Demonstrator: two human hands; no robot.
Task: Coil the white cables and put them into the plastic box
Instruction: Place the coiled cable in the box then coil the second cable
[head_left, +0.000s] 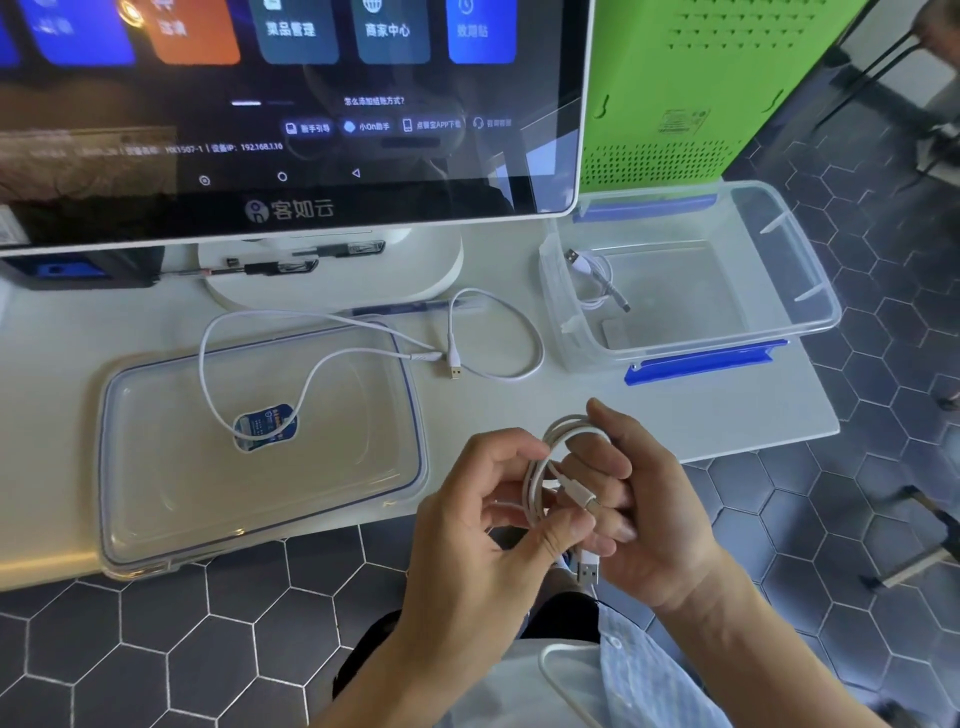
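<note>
Fingers (540, 530) of both hands were clamped on the coiled white cable (540, 467) near the plastic box (810, 291), keeping its loops from springing loose.

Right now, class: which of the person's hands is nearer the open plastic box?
Right. The right hand sits just below the plastic box; the left hand is further left, toward the lid.

Bare forearms and both hands without rings or watch; a light blue striped buttoned shirt (644, 670) over dark trousers (561, 618)
</note>
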